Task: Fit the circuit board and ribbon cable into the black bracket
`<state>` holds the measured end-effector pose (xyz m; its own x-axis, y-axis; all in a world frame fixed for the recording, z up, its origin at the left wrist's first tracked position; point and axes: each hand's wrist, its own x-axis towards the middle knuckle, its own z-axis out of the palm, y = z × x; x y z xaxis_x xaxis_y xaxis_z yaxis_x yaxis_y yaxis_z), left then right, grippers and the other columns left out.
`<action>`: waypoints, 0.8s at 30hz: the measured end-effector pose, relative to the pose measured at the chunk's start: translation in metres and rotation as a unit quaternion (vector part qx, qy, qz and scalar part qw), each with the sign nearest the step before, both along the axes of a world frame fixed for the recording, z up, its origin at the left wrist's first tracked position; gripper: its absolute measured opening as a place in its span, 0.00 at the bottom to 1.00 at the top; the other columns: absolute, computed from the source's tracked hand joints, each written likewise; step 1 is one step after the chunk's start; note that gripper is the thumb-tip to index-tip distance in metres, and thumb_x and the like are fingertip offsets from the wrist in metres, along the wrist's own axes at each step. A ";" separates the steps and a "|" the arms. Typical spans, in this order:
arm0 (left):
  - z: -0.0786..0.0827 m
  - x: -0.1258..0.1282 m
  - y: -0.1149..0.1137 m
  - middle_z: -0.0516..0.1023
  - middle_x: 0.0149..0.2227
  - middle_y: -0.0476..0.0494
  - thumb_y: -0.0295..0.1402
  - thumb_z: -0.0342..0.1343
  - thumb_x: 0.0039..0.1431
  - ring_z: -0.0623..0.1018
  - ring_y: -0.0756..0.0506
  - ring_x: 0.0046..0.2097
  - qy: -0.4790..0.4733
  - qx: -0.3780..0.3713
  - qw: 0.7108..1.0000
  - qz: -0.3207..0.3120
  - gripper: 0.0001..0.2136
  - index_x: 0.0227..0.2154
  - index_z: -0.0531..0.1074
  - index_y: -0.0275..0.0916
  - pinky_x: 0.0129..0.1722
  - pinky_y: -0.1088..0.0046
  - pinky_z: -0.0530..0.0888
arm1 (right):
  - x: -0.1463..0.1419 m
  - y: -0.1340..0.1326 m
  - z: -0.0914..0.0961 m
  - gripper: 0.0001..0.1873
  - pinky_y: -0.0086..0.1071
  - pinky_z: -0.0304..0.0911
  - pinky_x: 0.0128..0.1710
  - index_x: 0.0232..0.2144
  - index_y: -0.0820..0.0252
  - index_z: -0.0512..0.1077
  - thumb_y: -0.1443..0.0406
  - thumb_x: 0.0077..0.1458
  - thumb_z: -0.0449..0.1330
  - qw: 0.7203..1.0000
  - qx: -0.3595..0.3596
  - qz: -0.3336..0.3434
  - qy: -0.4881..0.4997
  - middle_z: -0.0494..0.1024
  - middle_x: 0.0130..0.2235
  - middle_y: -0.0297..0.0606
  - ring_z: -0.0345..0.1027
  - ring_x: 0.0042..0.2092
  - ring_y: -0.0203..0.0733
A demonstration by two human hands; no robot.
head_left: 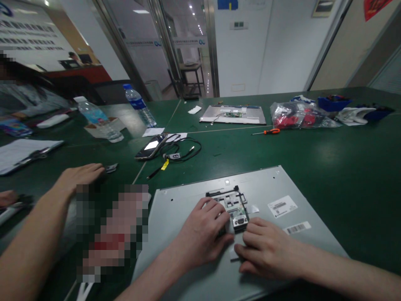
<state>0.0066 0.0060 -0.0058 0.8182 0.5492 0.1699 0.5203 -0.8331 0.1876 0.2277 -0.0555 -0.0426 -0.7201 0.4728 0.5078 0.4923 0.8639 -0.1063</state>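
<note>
A grey metal panel (282, 184) lies flat on the green table, with barcode stickers (282, 206) on its right side. At its middle sits a small circuit board in a black frame (233, 207). My left hand (200, 234) rests on the panel with its fingers curled against the board's left edge. My right hand (269, 251) lies just right of it, fingers bent and pressed together, their tips at the board's lower right corner. Both hands close on the board from either side.
Another person's bare arm and hand (79, 175) lie flat on the table at the left. Farther back are a phone (152, 147), a black cable (183, 152), two water bottles (139, 104), a second panel (233, 115), an orange-handled screwdriver (267, 131), a bag of parts (297, 115) and a clipboard (21, 152).
</note>
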 end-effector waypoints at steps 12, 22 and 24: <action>0.002 -0.001 0.000 0.76 0.40 0.41 0.39 0.62 0.60 0.74 0.37 0.44 0.004 -0.008 1.000 0.000 0.09 0.38 0.73 0.39 0.52 0.50 0.68 | 0.001 0.000 0.001 0.16 0.36 0.54 0.37 0.39 0.64 0.75 0.55 0.67 0.59 1.000 0.003 -0.006 0.003 0.73 0.30 0.35 0.62 0.33 0.41; 0.001 -0.001 0.001 0.77 0.39 0.41 0.37 0.57 0.65 0.74 0.38 0.43 -0.021 0.007 1.000 -0.001 0.07 0.38 0.73 0.39 0.51 0.51 0.70 | 0.001 -0.001 0.002 0.15 0.36 0.56 0.37 0.41 0.63 0.75 0.56 0.69 0.56 1.000 0.003 -0.010 0.015 0.74 0.30 0.35 0.61 0.33 0.41; 0.000 -0.001 0.002 0.77 0.38 0.41 0.37 0.56 0.66 0.74 0.39 0.42 -0.023 0.009 1.000 -0.003 0.07 0.38 0.73 0.39 0.51 0.51 0.70 | 0.001 -0.001 0.004 0.15 0.36 0.55 0.36 0.41 0.63 0.75 0.57 0.70 0.56 1.000 0.005 -0.008 0.025 0.73 0.30 0.35 0.61 0.33 0.41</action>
